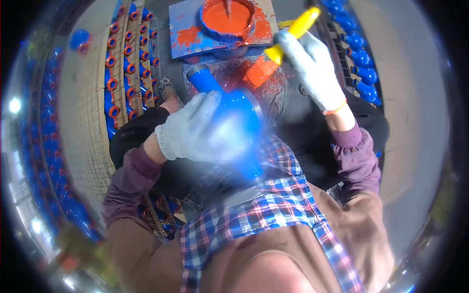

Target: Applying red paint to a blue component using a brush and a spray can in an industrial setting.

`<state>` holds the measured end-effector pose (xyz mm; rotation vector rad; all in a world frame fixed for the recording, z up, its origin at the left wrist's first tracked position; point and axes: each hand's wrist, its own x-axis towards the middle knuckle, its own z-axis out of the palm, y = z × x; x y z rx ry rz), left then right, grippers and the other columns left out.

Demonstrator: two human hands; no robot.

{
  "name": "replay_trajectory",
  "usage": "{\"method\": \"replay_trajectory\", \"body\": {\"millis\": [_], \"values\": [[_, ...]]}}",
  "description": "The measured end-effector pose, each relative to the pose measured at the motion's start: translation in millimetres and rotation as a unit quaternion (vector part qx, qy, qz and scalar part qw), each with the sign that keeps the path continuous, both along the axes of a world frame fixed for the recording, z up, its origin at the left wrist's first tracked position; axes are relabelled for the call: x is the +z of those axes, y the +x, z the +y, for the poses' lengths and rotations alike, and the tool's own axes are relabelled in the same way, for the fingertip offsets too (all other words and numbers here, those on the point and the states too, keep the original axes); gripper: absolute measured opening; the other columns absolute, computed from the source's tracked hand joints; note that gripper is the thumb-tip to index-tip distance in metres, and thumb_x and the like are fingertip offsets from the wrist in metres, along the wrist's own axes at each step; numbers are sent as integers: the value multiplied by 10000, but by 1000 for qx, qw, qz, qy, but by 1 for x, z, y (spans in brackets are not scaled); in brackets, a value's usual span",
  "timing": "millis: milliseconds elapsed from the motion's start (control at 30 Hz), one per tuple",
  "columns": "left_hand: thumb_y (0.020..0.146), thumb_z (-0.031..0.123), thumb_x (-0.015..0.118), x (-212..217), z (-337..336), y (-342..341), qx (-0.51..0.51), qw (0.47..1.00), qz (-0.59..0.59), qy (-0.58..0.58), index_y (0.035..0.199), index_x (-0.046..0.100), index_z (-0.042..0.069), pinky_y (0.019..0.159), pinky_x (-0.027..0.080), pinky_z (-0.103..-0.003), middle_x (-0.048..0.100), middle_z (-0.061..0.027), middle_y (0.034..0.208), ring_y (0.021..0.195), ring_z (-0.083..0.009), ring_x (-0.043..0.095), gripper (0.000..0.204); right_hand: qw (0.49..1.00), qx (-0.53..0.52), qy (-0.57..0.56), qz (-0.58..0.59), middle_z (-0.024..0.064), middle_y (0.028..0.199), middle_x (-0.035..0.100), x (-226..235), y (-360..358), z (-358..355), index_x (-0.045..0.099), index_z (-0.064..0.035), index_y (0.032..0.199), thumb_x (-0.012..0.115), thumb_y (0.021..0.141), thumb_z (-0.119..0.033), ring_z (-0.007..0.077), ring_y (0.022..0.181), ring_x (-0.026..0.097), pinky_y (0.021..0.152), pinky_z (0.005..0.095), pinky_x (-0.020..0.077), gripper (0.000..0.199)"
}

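In a white glove, my left hand is wrapped round a shiny blue pipe fitting with a branch to the upper left, held over my lap. Threads show at its upper right rim; its lower part is smeared by motion. My gloved right hand, up and to the right, grips a paintbrush by its yellow handle. Wet orange-red paint coats the bristles, which point down and left, apart from the fitting. Beyond them stands a round paint bucket of orange-red paint, with a stick in it.
The bucket rests on a paint-splashed board. To the left, racks carry rows of blue fittings with orange-red ends. More blue fittings stand in a row at the right. One blue piece lies on the floor at the far left.
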<state>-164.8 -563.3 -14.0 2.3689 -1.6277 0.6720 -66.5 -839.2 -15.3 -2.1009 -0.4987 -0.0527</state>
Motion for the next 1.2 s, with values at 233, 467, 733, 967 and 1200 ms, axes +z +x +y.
{"method": "replay_trajectory", "body": {"millis": [233,467,733,967,1200], "values": [[808,369,660,-8,3,15,-92,993,-57,48,1202,529,255,730,548,-544,479,-83,1256,1024,-453,558,431,999,32,-7,-42,167,822,627,-25,17,35,646,-24,976,558,943,-374,318,780,623,684,418,483,363],[786,371,678,-7,4,15,-70,996,-14,46,1157,564,264,746,550,-550,492,-76,1253,1029,-453,552,403,994,53,-7,-96,159,854,635,0,5,36,627,6,1029,584,939,-291,308,716,624,610,378,491,313],[731,218,761,-18,7,8,80,996,12,-47,1209,581,275,763,541,-500,525,-110,1219,1029,-428,555,515,928,86,-26,-362,172,963,648,14,-30,17,603,18,1151,683,775,9,293,807,657,661,347,543,384],[547,276,929,-34,-31,-17,286,887,180,-315,1275,467,49,950,462,-407,533,-153,1210,1083,-298,574,891,961,67,100,-249,97,883,670,19,-54,14,683,-55,975,698,775,-85,302,810,629,722,372,488,203],[863,211,678,-42,-65,-16,333,516,479,-627,1217,524,-12,897,501,-355,618,-128,1117,976,-235,630,446,952,84,-7,-295,73,851,657,13,-58,3,697,-132,950,756,665,-151,288,765,631,717,387,476,291]]}}
